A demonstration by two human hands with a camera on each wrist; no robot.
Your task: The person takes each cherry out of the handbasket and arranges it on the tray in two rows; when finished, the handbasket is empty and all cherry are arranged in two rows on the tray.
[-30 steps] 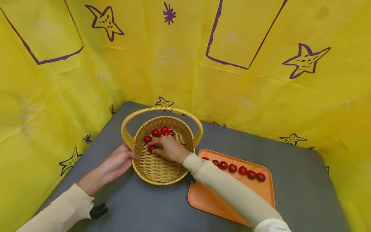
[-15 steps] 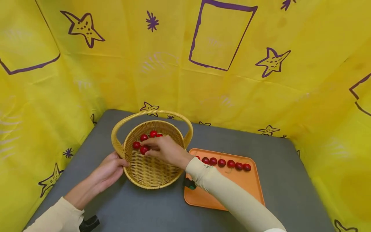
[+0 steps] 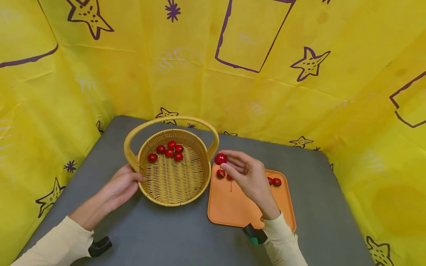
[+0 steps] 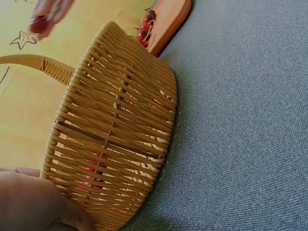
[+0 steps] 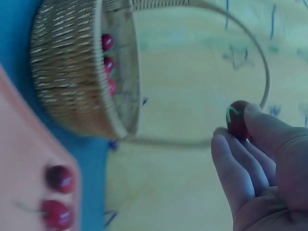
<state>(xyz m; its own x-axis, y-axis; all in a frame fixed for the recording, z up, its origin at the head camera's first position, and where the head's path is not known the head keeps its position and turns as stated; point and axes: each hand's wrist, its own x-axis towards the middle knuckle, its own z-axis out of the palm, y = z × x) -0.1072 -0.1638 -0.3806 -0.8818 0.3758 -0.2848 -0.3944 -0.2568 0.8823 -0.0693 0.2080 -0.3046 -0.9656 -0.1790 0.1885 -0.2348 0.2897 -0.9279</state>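
My left hand [image 3: 121, 188] grips the left side of a round wicker basket [image 3: 176, 188], thumb over the rim near the foot of its tall handle. Several red cherries [image 3: 169, 152] lie together at the far side of the basket floor. Between thumb and fingertips, my right hand [image 3: 247, 177] pinches one cherry [image 3: 220, 159], raised over the far left edge of an orange tray [image 3: 229, 210]. A green stem curves along this cherry [image 5: 237, 120] in the right wrist view. More cherries [image 3: 277, 181] line the tray's far side, partly hidden by the right hand.
A grey cloth-covered table [image 3: 159, 236] lies beneath everything. Yellow drapes [image 3: 189, 85] with purple stars stand behind it and at both sides. The basket's arched handle [image 3: 173, 118] rises above the rim. Dark straps [image 3: 100, 246] sit at both wrists.
My right hand has lifted a cherry out of the basket and moved right, over the tray. The left hand keeps its hold on the basket. The head view has shifted slightly.
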